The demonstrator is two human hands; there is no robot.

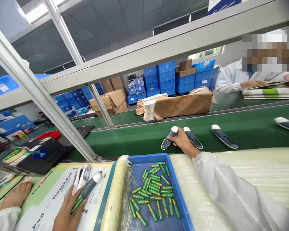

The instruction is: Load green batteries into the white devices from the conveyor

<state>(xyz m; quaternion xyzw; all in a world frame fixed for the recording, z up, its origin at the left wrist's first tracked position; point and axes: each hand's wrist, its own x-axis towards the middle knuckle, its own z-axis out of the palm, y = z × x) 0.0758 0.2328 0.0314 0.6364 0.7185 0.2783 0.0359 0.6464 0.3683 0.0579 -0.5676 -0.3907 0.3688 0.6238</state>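
In my left hand lies a dark grey, white-tipped handheld device, its open compartment showing green batteries. Just beyond it, two white devices rest on the printed mat. My right hand reaches over the green belt, fingers closed on another grey and white device with its hollow side up. Close to the right of that hand is a similar device, and a further one sits farther right. Between my hands stands a blue tray with several loose green batteries.
A person's hand rests on the mat at far left. Padded wrap flanks the tray. A metal frame crosses the view. Behind the belt are a paper-wrapped stack and a person in white.
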